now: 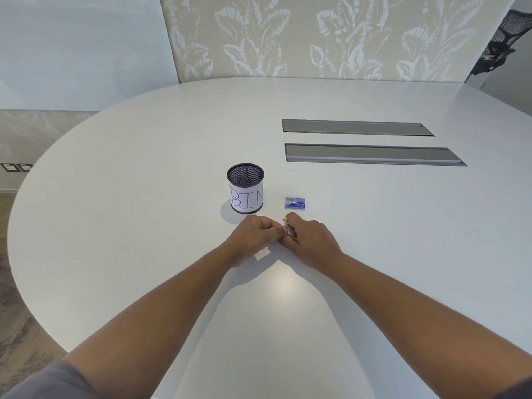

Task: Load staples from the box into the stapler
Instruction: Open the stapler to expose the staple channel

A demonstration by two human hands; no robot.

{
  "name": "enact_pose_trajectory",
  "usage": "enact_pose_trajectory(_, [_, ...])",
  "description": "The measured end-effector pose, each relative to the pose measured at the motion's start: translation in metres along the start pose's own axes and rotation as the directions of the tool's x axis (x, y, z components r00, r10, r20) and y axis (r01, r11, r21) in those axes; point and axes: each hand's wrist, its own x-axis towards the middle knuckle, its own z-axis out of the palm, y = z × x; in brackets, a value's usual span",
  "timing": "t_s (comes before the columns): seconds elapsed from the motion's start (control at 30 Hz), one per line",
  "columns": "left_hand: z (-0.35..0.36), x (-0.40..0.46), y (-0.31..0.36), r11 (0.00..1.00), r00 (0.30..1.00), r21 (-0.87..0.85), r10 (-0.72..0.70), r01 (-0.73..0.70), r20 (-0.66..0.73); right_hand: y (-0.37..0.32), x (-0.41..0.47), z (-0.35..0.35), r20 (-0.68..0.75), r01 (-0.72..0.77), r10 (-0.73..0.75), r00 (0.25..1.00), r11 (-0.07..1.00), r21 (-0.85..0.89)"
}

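Observation:
A small stapler [289,229], metal with a yellow tip, is held in my right hand [311,240] just above the white table; most of it is hidden by the fingers. My left hand [256,237] meets it from the left, thumb and fingertips pinched at the stapler's side. Whether staples sit between those fingers cannot be made out. The blue staple box [294,203] lies flat on the table a short way beyond my hands, apart from both.
A black mesh cup [245,188] with a paper label reading "BIN" stands left of the box. Two long grey cable hatches [371,154] are set in the table [144,197] at the back right. A black office chair [501,41] stands beyond the far edge.

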Motion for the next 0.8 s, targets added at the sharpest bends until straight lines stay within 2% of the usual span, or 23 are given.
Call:
enact_pose_trajectory(0.2, [0.0003, -0.0009, 0.0012, 1.0, 1.0, 0.009, 0.004, -0.004, -0.002, -0.0003, 0.0013, 0.0, 0.011, 0.032, -0.032, 0.999, 0.999, -0.023])
enact_pose_trajectory(0.8, [-0.0009, 0.0015, -0.0027, 1.0, 1.0, 0.023, 0.017, -0.018, 0.012, -0.002, -0.0003, 0.0003, 0.0, -0.012, 0.012, 1.0, 1.0, 0.009])
